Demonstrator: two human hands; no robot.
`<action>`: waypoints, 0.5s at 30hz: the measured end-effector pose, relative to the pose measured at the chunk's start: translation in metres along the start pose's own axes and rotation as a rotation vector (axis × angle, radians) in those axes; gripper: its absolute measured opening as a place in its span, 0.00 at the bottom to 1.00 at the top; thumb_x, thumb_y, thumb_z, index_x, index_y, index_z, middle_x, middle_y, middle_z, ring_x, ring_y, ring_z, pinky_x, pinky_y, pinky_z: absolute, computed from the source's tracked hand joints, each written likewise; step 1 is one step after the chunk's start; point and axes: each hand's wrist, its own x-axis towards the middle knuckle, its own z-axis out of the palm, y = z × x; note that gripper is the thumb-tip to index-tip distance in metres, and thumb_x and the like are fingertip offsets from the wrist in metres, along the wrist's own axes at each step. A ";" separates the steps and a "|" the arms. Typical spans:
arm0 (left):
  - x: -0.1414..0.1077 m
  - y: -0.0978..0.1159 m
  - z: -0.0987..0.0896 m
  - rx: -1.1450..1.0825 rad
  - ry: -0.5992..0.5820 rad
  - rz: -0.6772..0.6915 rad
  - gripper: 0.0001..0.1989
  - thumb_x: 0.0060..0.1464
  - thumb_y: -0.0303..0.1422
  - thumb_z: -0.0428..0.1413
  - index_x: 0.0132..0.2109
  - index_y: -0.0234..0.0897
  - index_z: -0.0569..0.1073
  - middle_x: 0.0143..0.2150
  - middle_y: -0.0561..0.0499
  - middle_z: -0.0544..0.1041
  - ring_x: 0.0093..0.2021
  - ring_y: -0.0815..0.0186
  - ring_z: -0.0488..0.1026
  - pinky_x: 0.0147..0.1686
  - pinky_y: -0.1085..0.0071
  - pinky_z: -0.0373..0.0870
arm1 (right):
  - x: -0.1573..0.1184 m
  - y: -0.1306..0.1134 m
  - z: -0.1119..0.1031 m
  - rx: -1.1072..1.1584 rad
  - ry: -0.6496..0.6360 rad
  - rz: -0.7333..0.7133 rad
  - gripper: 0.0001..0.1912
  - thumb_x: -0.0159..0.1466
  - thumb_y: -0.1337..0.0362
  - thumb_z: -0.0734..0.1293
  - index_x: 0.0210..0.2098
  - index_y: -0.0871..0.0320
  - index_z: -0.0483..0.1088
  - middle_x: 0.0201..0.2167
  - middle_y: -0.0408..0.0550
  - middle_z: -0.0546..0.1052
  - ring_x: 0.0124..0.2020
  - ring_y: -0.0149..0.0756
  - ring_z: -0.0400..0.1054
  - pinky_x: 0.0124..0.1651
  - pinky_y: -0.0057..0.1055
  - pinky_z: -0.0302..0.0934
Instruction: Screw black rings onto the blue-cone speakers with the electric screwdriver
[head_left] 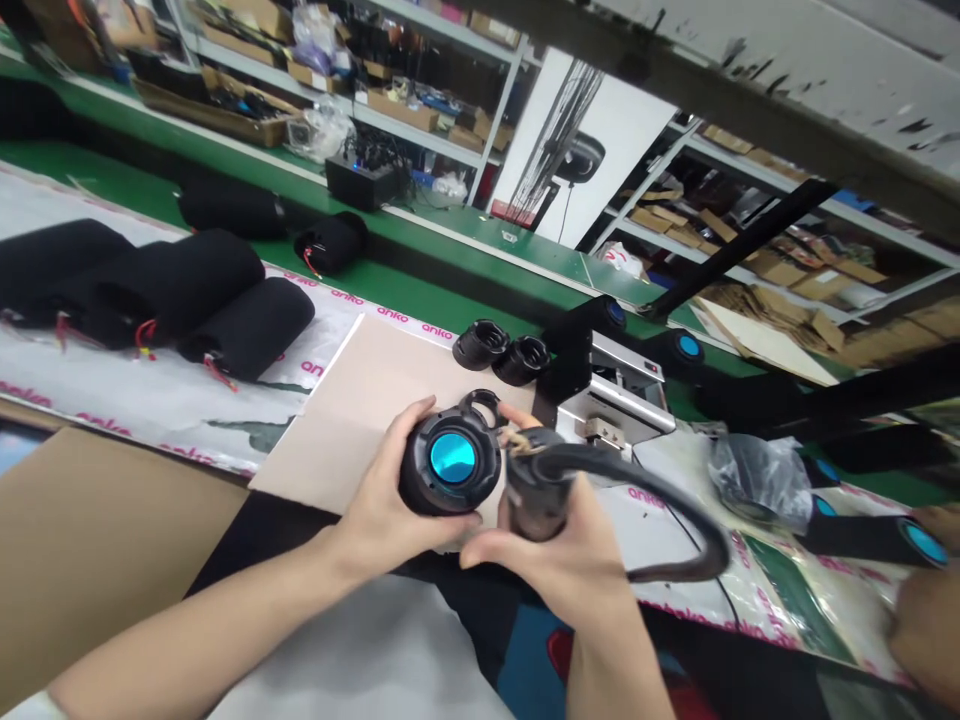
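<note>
My left hand [382, 490] is wrapped round a black cylindrical speaker [420, 490], its end turned up towards me. A shiny blue disc sits in the middle of that end, and a black loop stands out at its upper right. Closed round a dark, corded tool that looks like an electric screwdriver [536, 490], my right hand [581, 550] is close beside the speaker. String is tied at the tool's top, and its thick black cord arcs to the right. The tool's tip is hidden.
Two black ring-shaped caps [480, 344] stand beside a silver-and-black machine [626, 385]. Black fabric cylinders [251, 325] with red wires lie at left. At right are a clear plastic bag [761, 475], blue-ended speakers [862, 537] and part of another person's arm [930, 630].
</note>
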 end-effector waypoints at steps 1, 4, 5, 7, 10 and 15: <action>-0.003 -0.002 0.004 -0.016 0.003 0.020 0.58 0.41 0.42 0.78 0.73 0.45 0.57 0.72 0.38 0.66 0.72 0.40 0.66 0.72 0.45 0.65 | -0.004 0.003 0.005 -0.035 0.019 0.009 0.44 0.49 0.61 0.86 0.63 0.46 0.72 0.65 0.50 0.75 0.68 0.59 0.68 0.71 0.58 0.65; -0.008 -0.001 0.006 -0.005 -0.070 0.052 0.57 0.45 0.39 0.76 0.75 0.47 0.53 0.73 0.38 0.62 0.74 0.41 0.64 0.73 0.44 0.62 | -0.008 0.003 0.010 0.008 0.049 0.054 0.41 0.51 0.64 0.85 0.61 0.44 0.73 0.66 0.48 0.74 0.68 0.56 0.69 0.73 0.59 0.63; -0.008 0.003 0.004 0.009 -0.111 0.043 0.57 0.46 0.38 0.75 0.75 0.48 0.52 0.74 0.38 0.61 0.74 0.41 0.63 0.73 0.44 0.62 | -0.009 0.001 0.008 0.077 0.073 0.036 0.39 0.51 0.66 0.85 0.60 0.44 0.74 0.65 0.48 0.75 0.67 0.55 0.70 0.71 0.57 0.66; -0.002 0.012 -0.004 0.033 -0.194 0.011 0.57 0.46 0.35 0.75 0.75 0.49 0.52 0.74 0.39 0.60 0.74 0.42 0.62 0.73 0.45 0.62 | -0.010 -0.005 -0.001 0.225 0.157 -0.069 0.34 0.50 0.70 0.85 0.53 0.47 0.76 0.63 0.48 0.77 0.65 0.53 0.72 0.65 0.49 0.73; 0.013 0.025 -0.017 0.095 -0.306 0.012 0.56 0.43 0.36 0.76 0.74 0.51 0.56 0.73 0.41 0.61 0.74 0.42 0.62 0.73 0.44 0.61 | -0.014 -0.008 -0.017 0.289 0.359 -0.204 0.33 0.48 0.75 0.84 0.50 0.49 0.77 0.62 0.49 0.78 0.65 0.51 0.72 0.55 0.38 0.78; 0.035 0.021 -0.028 0.197 -0.435 0.211 0.50 0.40 0.40 0.78 0.67 0.51 0.64 0.67 0.42 0.66 0.70 0.42 0.66 0.70 0.44 0.65 | -0.016 -0.004 -0.025 0.249 0.360 -0.227 0.34 0.48 0.75 0.84 0.52 0.49 0.77 0.63 0.50 0.77 0.71 0.50 0.65 0.61 0.40 0.73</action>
